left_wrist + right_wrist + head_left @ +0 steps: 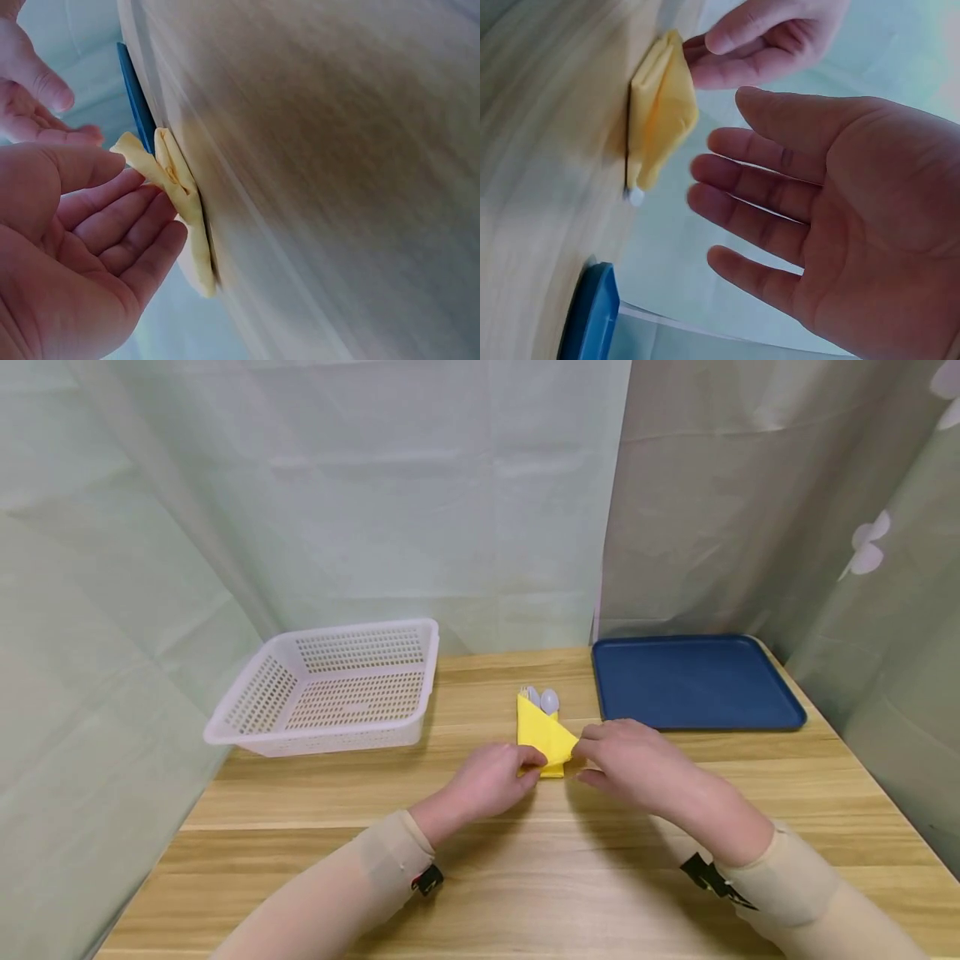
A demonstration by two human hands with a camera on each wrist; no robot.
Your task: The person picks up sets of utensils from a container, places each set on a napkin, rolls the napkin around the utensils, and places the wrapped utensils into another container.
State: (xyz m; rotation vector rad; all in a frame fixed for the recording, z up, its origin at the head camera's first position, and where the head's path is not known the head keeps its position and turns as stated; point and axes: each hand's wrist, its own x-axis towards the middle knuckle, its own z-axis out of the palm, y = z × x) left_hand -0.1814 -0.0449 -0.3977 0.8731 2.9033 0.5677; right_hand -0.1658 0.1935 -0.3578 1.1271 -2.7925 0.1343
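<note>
A yellow cloth napkin [546,737], folded with a slanted top edge, lies on the table around light-coloured cutlery. A spoon's bowl [550,701] and a fork's tines [524,692] poke out at its far end; the handles are hidden. My left hand [501,778] touches the napkin's near left part with its fingertips, and in the left wrist view its fingers [139,236] lie extended along the cloth. At the napkin's right corner is my right hand [633,764]. Its fingers [754,217] are spread and loosely bent in the right wrist view, holding nothing.
To the left stands a white perforated plastic basket [416,731]. A dark blue tray [697,681] lies at the back right of the wooden table [525,893]. Pale curtains [375,502] hang behind and at both sides.
</note>
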